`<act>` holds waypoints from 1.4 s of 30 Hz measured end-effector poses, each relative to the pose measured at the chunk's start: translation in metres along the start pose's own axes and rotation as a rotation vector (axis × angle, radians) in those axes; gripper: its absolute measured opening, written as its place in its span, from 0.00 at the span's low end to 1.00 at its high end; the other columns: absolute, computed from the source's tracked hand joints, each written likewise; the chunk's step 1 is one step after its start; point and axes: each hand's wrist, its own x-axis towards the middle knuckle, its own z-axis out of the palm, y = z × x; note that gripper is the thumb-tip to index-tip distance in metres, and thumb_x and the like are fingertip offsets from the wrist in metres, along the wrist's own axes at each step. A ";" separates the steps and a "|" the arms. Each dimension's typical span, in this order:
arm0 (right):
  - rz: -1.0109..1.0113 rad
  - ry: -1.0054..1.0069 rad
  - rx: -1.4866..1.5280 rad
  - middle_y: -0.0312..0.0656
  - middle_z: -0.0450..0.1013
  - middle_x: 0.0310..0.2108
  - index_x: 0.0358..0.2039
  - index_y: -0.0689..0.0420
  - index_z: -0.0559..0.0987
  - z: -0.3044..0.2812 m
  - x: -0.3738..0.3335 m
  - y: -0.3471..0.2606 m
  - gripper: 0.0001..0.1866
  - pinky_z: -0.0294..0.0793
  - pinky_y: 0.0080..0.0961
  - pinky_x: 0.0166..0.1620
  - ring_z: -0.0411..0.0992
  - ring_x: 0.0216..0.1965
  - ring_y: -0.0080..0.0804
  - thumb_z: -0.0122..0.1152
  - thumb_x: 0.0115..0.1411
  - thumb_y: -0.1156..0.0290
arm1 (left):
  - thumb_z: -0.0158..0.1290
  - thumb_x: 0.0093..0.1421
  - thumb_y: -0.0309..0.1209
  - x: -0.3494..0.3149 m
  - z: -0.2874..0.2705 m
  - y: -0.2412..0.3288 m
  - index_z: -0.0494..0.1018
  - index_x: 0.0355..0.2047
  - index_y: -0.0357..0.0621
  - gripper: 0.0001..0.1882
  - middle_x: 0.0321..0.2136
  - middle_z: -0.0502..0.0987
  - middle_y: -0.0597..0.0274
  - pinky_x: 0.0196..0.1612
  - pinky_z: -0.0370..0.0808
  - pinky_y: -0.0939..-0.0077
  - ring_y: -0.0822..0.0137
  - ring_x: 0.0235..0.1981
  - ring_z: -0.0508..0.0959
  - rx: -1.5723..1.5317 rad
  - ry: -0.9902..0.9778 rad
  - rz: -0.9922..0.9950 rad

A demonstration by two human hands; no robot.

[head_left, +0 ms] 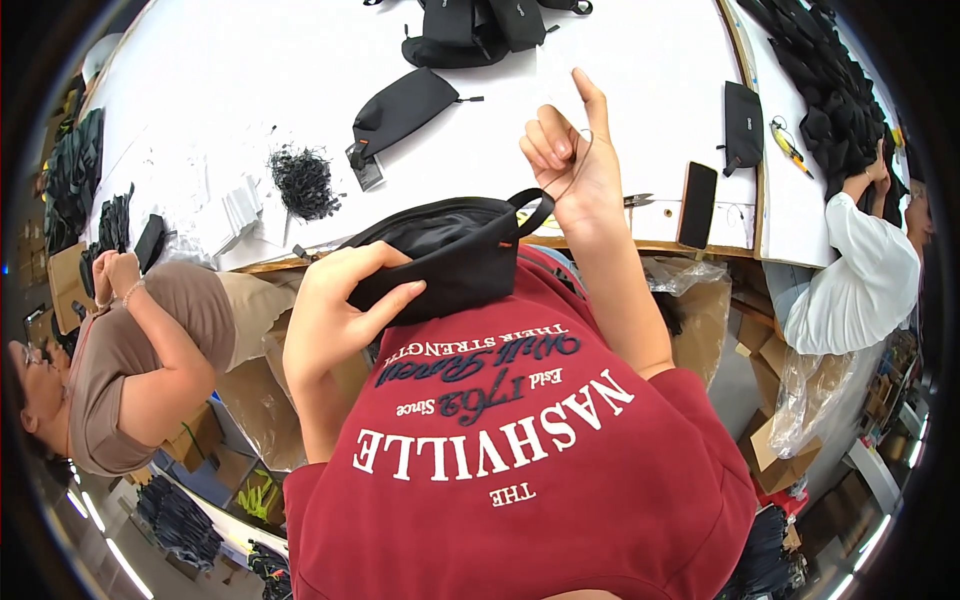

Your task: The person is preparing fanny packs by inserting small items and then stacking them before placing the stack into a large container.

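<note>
A black zippered pouch [452, 248] with a fabric loop at its right end is in front of my chest, its mouth gaping. My left hand [345, 305] grips its near left wall between thumb and fingers. To the right and above, my right hand [572, 165] is raised with the index finger stretched out and the other fingers curled in. A thin dark thread [583, 165] runs across those curled fingers down toward the pouch's loop; where it ends is hidden. Another black pouch [405, 110] with a hanging tag lies on the white table beyond.
A heap of short black strips [303, 183] and white tags [241, 208] lie left. More black pouches [475, 30] sit at the far side. A phone [697, 205], small scissors [638, 200] and a pouch [742, 127] are right. Co-workers stand at both sides.
</note>
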 end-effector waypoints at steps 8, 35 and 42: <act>-0.647 0.019 -0.830 0.20 0.54 0.10 0.17 0.54 0.76 0.015 0.002 -0.022 0.13 0.40 0.17 0.17 0.45 0.13 0.08 0.65 0.57 0.67 | 0.61 0.47 0.27 0.016 -0.004 -0.004 0.75 0.30 0.40 0.10 0.29 0.75 0.58 0.35 0.71 0.70 0.62 0.29 0.75 0.129 0.003 0.091; -0.013 -0.436 -2.010 0.44 0.71 0.13 0.21 0.58 0.82 0.011 0.011 -0.020 0.15 0.65 0.29 0.22 0.69 0.16 0.40 0.70 0.45 0.58 | 0.56 0.51 0.38 0.137 -0.100 -0.435 0.71 0.50 0.46 0.25 0.52 0.69 0.53 0.53 0.67 0.59 0.51 0.52 0.69 0.569 0.803 -0.752; -0.246 -0.517 -2.045 0.41 0.70 0.12 0.19 0.57 0.81 0.026 0.050 -0.009 0.12 0.65 0.29 0.23 0.68 0.15 0.37 0.70 0.44 0.61 | 0.54 0.56 0.32 0.143 -0.106 -0.393 0.76 0.39 0.48 0.10 0.33 0.78 0.57 0.42 0.69 0.59 0.52 0.38 0.75 0.623 0.751 -0.608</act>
